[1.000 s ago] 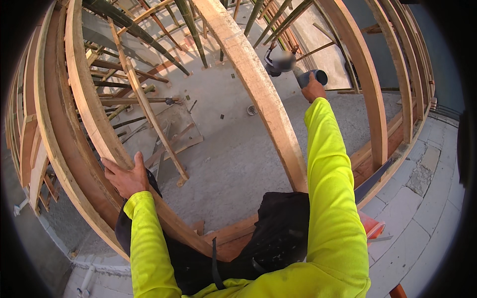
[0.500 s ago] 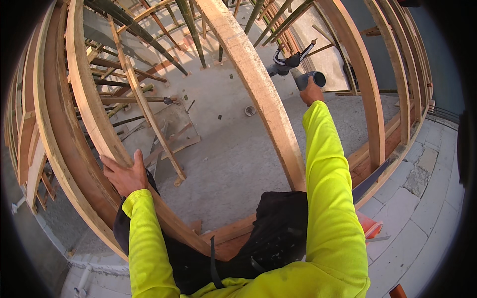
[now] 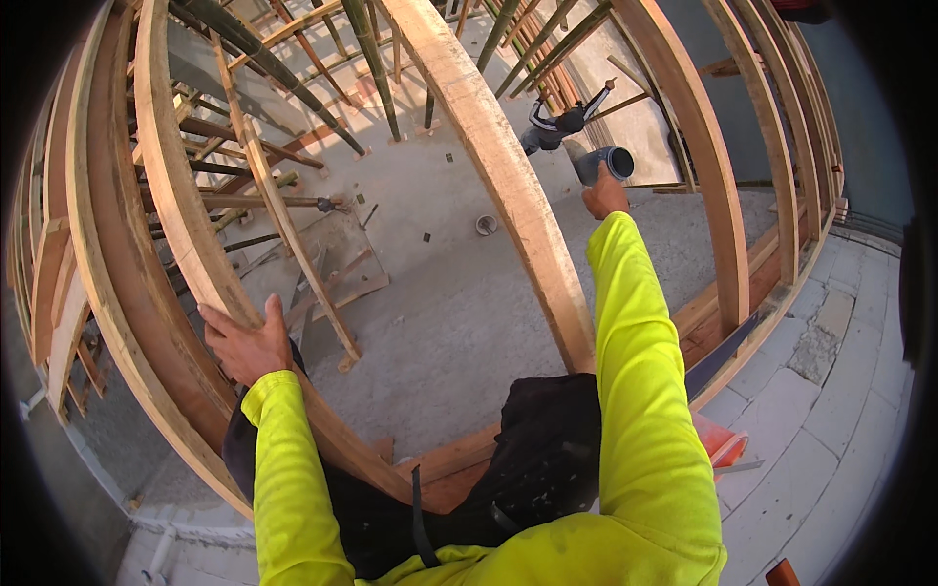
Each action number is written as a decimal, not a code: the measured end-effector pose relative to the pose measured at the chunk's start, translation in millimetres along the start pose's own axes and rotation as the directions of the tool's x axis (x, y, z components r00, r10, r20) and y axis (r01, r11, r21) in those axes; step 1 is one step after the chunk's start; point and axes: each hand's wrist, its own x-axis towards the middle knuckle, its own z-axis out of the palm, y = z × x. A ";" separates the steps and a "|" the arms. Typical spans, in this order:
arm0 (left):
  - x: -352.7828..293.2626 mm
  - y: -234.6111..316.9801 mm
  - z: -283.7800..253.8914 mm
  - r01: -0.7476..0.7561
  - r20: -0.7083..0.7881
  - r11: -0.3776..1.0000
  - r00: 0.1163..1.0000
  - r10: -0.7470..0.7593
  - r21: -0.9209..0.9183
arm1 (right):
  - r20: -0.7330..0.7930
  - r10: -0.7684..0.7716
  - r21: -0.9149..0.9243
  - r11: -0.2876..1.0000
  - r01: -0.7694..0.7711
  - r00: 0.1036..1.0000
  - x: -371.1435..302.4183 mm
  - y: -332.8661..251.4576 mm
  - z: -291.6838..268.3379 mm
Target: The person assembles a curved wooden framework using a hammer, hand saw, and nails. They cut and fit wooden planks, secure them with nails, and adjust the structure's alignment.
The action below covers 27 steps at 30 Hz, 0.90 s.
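My right arm reaches out ahead, and my right hand (image 3: 606, 198) grips a short, dark grey plastic pipe fitting (image 3: 588, 168). Its round open end points to the right and the fingers are partly hidden behind it. My left hand (image 3: 249, 344) is laid over a long wooden beam (image 3: 186, 230), fingers on its left side and thumb on its right. That beam runs down toward my dark-trousered legs (image 3: 547, 430). Another wooden beam (image 3: 498, 176) stretches between my two arms, apart from both hands.
Far below lies a concrete floor (image 3: 420, 293), where another person (image 3: 569, 119) stands with raised arms. Bamboo poles (image 3: 376, 73) and timber props rise from it. More beams (image 3: 703, 146) stand at right, beside a block ledge (image 3: 831, 371) with an orange-red object (image 3: 725, 444).
My right hand has shifted slightly left and down with the pipe fitting, which is turned a little. My left hand keeps its place on the beam.
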 end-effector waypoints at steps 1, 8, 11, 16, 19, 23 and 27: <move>0.4 -2.0 0.7 0.006 0.003 1.000 1.000 -0.006 -0.009 | 0.000 -0.006 0.014 1.000 0.006 1.000 -2.0 -3.1 2.7; -0.9 7.0 -7.2 0.008 0.023 1.000 1.000 -0.009 0.017 | 0.152 -0.080 0.115 0.991 0.062 0.985 -1.9 6.1 26.8; 0.8 6.1 -4.6 -0.027 -0.020 1.000 0.999 0.027 -0.003 | 0.115 -0.110 0.163 0.982 0.090 0.987 2.2 10.4 24.8; -0.1 4.0 -5.7 -0.025 -0.023 1.000 0.999 0.025 -0.008 | 0.060 -0.133 0.146 0.982 0.123 0.989 1.1 15.8 27.1; -0.5 6.7 -7.1 -0.017 -0.014 1.000 1.000 0.017 -0.012 | 0.055 -0.115 0.147 0.983 0.105 0.992 4.2 19.4 26.1; -0.5 5.5 -6.3 -0.020 -0.024 1.000 1.000 0.020 -0.002 | 0.074 -0.058 0.124 0.991 0.049 0.996 2.8 14.2 25.9; -1.1 8.7 -9.1 -0.009 -0.009 1.000 1.000 0.009 0.000 | 0.098 -0.054 0.111 0.993 0.043 0.994 -6.0 11.8 28.6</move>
